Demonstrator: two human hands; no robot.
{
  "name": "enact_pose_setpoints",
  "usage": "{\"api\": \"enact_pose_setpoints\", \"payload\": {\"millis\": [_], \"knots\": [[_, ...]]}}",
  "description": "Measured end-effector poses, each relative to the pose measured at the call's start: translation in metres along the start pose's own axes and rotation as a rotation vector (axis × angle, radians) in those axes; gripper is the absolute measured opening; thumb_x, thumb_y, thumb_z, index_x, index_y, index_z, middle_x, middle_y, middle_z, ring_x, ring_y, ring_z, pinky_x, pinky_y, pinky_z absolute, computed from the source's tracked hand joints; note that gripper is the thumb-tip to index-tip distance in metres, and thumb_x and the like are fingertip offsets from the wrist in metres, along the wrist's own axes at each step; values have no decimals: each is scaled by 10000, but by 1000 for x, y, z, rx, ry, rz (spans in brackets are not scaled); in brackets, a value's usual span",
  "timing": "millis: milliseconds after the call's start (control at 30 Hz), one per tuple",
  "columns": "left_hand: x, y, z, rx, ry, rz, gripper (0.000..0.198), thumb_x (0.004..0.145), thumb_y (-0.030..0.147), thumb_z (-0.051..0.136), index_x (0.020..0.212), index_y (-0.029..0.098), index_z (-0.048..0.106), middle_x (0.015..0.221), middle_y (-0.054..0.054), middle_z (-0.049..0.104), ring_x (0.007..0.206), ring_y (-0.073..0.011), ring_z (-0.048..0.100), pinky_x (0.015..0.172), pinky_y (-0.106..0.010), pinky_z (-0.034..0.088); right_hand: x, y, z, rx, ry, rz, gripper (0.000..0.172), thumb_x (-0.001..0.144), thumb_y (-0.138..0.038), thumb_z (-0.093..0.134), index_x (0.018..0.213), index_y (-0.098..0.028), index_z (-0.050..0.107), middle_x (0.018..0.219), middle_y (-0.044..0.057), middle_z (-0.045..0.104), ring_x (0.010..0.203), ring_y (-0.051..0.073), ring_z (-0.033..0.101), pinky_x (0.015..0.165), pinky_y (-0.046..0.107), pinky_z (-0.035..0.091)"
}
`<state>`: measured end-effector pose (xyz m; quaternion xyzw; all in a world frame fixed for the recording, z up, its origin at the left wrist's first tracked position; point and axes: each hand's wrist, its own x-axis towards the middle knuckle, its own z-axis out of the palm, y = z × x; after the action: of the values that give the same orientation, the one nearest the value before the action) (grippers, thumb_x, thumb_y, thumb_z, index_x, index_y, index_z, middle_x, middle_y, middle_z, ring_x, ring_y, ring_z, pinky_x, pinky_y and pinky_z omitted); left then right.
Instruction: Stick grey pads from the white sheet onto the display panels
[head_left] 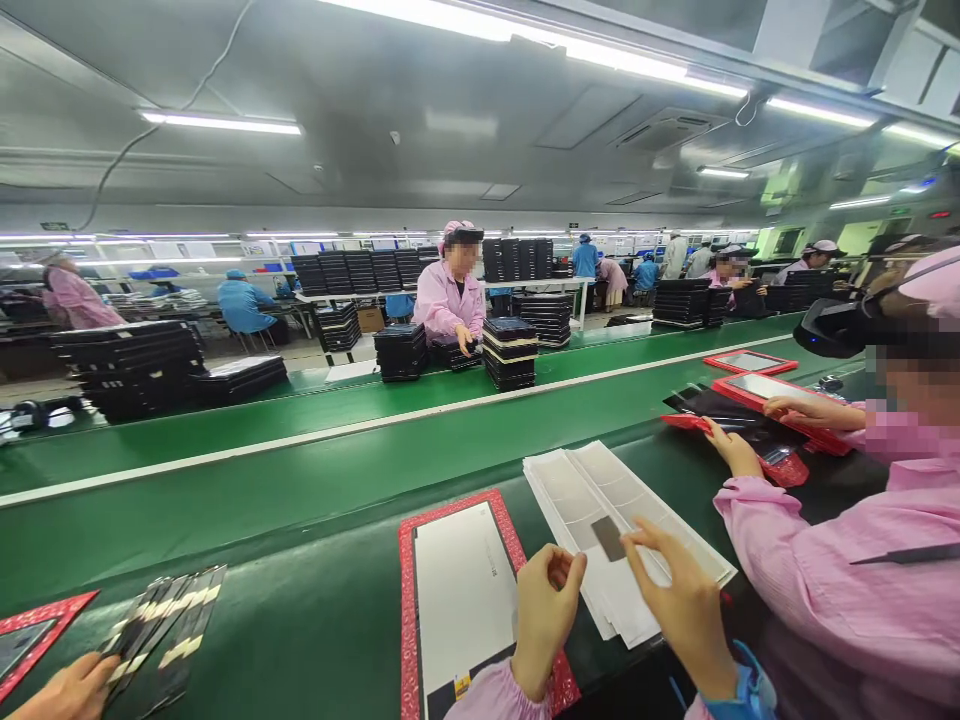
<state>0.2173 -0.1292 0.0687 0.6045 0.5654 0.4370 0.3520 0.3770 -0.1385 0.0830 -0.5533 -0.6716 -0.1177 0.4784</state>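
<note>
The camera sits on the person's head and faces forward and down, so the left hand (547,610) and right hand (679,600) appear close up at the bottom edge. Its wide view spans the green conveyor counter (300,540), with distant workstations and ceiling lights (217,122) above.

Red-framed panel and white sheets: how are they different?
The red-framed panel has a bright red border, while the white sheets have none. The panel is one piece, but the sheets are long strips fanned over each other. The panel lies under the left hand, the sheets under the right hand. Both look mostly white and lie flat on the green conveyor belt.
</note>
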Motion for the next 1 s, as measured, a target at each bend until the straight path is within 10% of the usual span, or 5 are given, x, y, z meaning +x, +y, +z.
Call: {"api": "enact_pose_setpoints", "payload": {"millis": [233,500,667,1000], "knots": [[-46,-6,-50,-123,48,-80,358,767,507,533,682,173,629,653,-22,642,619,-148,557,552,-228,401,-46,-64,25,119,-124,-295,473,769,-157,601,1215,-227,459,1030,40,663,992,231,587,882,411,411],[-73,-53,-74,-61,220,-148,398,724,533,555,580,166,608,532,-4,591,506,-126,499,492,-215,374,-67,-80,39,80,-134,-462,416,718,-306,680,1108,-268,541,993,-24,693,917,238,621,1021,514,180],[-80,-67,-76,19,325,-97,405,736,536,527,569,173,590,490,21,525,457,-100,430,452,-202,333,-73,-79,56,235,-220,-234,588,679,-422,682,1187,-229,459,1116,74,613,1038,282,548,919,462,362],[-89,-66,-90,111,322,-37,327,752,466,546,576,190,564,521,27,540,509,-115,488,525,-216,361,-67,-81,62,546,-524,323,368,805,-310,549,1140,-246,409,751,-41,630,806,157,617,864,328,420]]}}
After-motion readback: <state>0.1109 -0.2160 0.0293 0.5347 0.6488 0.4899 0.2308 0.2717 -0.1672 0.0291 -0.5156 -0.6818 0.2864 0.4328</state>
